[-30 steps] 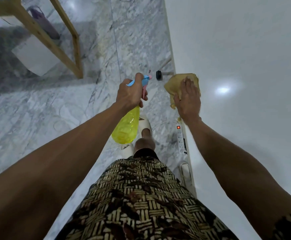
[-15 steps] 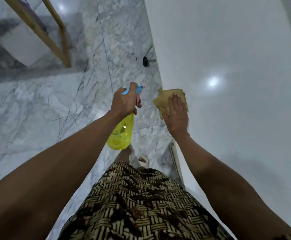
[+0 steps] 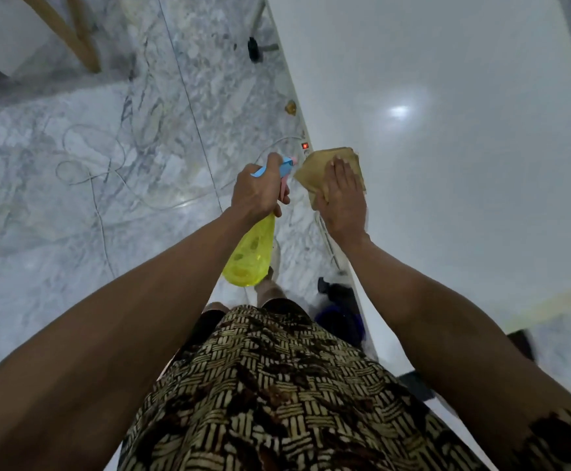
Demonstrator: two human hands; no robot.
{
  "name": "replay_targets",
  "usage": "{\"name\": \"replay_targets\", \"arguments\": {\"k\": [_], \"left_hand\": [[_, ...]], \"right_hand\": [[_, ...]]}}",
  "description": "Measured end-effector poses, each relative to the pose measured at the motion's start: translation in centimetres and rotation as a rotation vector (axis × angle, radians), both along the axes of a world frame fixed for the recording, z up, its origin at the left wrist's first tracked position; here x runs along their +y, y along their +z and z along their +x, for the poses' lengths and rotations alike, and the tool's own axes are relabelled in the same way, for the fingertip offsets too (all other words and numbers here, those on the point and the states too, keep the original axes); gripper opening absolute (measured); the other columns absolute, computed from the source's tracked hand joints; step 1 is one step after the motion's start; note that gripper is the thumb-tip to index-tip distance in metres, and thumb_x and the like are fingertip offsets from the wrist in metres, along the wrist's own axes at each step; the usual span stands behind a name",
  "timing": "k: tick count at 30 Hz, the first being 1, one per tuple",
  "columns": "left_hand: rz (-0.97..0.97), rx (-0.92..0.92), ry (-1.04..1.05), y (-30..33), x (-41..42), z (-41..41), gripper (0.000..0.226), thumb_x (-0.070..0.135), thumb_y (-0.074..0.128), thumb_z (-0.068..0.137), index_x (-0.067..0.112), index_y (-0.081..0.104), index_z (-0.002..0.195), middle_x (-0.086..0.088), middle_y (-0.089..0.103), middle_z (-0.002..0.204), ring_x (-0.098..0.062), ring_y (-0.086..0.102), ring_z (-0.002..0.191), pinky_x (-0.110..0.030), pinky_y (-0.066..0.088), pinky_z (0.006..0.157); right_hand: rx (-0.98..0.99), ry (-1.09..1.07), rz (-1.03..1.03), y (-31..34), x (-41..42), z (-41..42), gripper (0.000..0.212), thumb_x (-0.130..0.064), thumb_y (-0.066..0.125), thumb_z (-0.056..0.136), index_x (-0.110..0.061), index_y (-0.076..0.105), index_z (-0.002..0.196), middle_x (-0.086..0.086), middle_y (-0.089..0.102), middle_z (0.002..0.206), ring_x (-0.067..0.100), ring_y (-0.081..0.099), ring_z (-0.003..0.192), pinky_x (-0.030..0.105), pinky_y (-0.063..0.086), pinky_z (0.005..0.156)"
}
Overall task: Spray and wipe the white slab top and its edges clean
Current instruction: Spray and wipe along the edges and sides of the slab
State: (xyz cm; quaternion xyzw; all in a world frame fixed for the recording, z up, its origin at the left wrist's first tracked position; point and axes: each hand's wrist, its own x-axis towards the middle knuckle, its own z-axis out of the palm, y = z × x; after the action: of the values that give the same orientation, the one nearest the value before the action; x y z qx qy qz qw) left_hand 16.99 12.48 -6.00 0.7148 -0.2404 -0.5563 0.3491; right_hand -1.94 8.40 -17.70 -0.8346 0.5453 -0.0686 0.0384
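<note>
The right hand (image 3: 343,202) lies flat, fingers straight, on the tan cloth (image 3: 324,166) at the white slab (image 3: 447,198) edge, which runs away ahead. The left hand (image 3: 258,193) grips the yellow spray bottle (image 3: 250,256) just beside.

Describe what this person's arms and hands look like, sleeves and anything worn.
Both forearms are bare. The left hand and right hand show no gloves, rings or watch. A brown-and-cream woven-pattern garment is worn, with a matching sleeve on the right upper arm.

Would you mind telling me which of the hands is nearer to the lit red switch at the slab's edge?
Right. The right hand presses the tan cloth just below the red switch; the left hand, gripping the spray bottle, sits further off, over the floor.
</note>
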Motion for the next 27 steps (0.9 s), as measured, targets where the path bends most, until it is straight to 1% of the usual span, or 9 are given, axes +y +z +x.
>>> {"name": "replay_targets", "arguments": {"k": [2, 8, 13, 15, 18, 20, 22, 25, 27], "left_hand": [[0.014, 0.002, -0.033, -0.9, 3.1, -1.5, 0.06, 0.039, 0.045, 0.105, 0.0, 0.071, 0.068, -0.015, 0.069, 0.066, -0.047, 0.072, 0.072, -0.032, 0.049, 0.047], [0.006, 0.001, -0.078, -3.0, 12.7, -5.1, 0.063, 0.04, 0.044, 0.109, 0.005, 0.066, 0.062, -0.026, 0.076, 0.078, -0.048, 0.075, 0.076, -0.027, 0.049, 0.043], [0.021, 0.056, -0.047, -4.8, 18.8, -8.1, 0.062, 0.042, 0.045, 0.108, 0.004, 0.066, 0.063, -0.025, 0.074, 0.076, -0.04, 0.072, 0.068, -0.03, 0.049, 0.044], [0.032, 0.069, -0.056, -5.4, 20.7, -9.5, 0.06, 0.047, 0.047, 0.1, -0.002, 0.071, 0.076, -0.025, 0.078, 0.085, -0.036, 0.072, 0.065, -0.03, 0.048, 0.042], [0.072, 0.079, -0.051, -6.2, 23.0, -11.1, 0.069, 0.053, 0.048, 0.092, -0.011, 0.074, 0.1, -0.017, 0.075, 0.073, -0.035, 0.074, 0.064, -0.031, 0.05, 0.044], [0.064, 0.071, -0.07, -6.3, 24.5, -12.4, 0.064, 0.049, 0.048, 0.099, -0.008, 0.076, 0.093, -0.015, 0.072, 0.066, -0.038, 0.073, 0.066, -0.033, 0.051, 0.046], [0.056, 0.067, -0.083, -6.2, 26.0, -13.7, 0.062, 0.046, 0.047, 0.102, -0.005, 0.074, 0.081, -0.019, 0.074, 0.072, -0.04, 0.073, 0.068, -0.033, 0.052, 0.047], [0.058, 0.059, -0.1, -6.3, 28.2, -15.4, 0.066, 0.05, 0.045, 0.095, -0.007, 0.079, 0.095, -0.017, 0.073, 0.07, -0.036, 0.072, 0.066, -0.035, 0.054, 0.051], [0.06, 0.037, -0.088, -6.5, 29.7, -16.5, 0.065, 0.048, 0.045, 0.098, -0.007, 0.078, 0.089, -0.015, 0.071, 0.066, -0.036, 0.072, 0.066, -0.037, 0.056, 0.054]], "right_hand": [[-0.002, -0.015, -0.007, 0.0, 2.5, -1.5, 0.063, -0.033, 0.039, 0.093, 0.006, 0.046, 0.141, 0.025, 0.048, 0.146, 0.036, 0.046, 0.137, 0.05, 0.038, 0.113], [0.008, -0.031, 0.011, 0.4, 9.3, -5.5, 0.063, -0.034, 0.041, 0.096, 0.005, 0.04, 0.145, 0.025, 0.042, 0.15, 0.038, 0.04, 0.141, 0.045, 0.026, 0.119], [0.038, -0.039, -0.022, 0.4, 15.7, -9.1, 0.061, -0.029, 0.05, 0.095, 0.007, 0.042, 0.143, 0.026, 0.045, 0.148, 0.04, 0.043, 0.138, 0.046, 0.029, 0.117], [0.042, -0.042, -0.037, 0.8, 18.4, -10.5, 0.058, -0.025, 0.054, 0.095, 0.007, 0.043, 0.143, 0.027, 0.044, 0.148, 0.042, 0.043, 0.137, 0.047, 0.031, 0.115], [0.037, -0.053, -0.022, 1.4, 21.4, -12.1, 0.058, -0.022, 0.056, 0.094, 0.008, 0.044, 0.143, 0.027, 0.044, 0.148, 0.043, 0.044, 0.137, 0.048, 0.033, 0.113], [0.052, -0.058, -0.047, 1.5, 23.2, -13.2, 0.058, -0.022, 0.06, 0.091, 0.007, 0.047, 0.141, 0.027, 0.048, 0.145, 0.042, 0.047, 0.134, 0.048, 0.036, 0.111], [0.043, -0.051, -0.055, 1.3, 24.8, -14.4, 0.059, -0.022, 0.06, 0.09, 0.007, 0.049, 0.14, 0.027, 0.049, 0.144, 0.042, 0.049, 0.132, 0.049, 0.039, 0.109], [0.007, -0.056, -0.017, 1.2, 27.8, -16.4, 0.059, -0.028, 0.049, 0.094, 0.005, 0.046, 0.142, 0.025, 0.046, 0.148, 0.039, 0.045, 0.137, 0.049, 0.034, 0.113], [-0.008, -0.044, -0.023, 0.9, 29.5, -17.9, 0.059, -0.03, 0.046, 0.095, 0.004, 0.045, 0.143, 0.023, 0.045, 0.149, 0.037, 0.044, 0.138, 0.048, 0.032, 0.115]]}}
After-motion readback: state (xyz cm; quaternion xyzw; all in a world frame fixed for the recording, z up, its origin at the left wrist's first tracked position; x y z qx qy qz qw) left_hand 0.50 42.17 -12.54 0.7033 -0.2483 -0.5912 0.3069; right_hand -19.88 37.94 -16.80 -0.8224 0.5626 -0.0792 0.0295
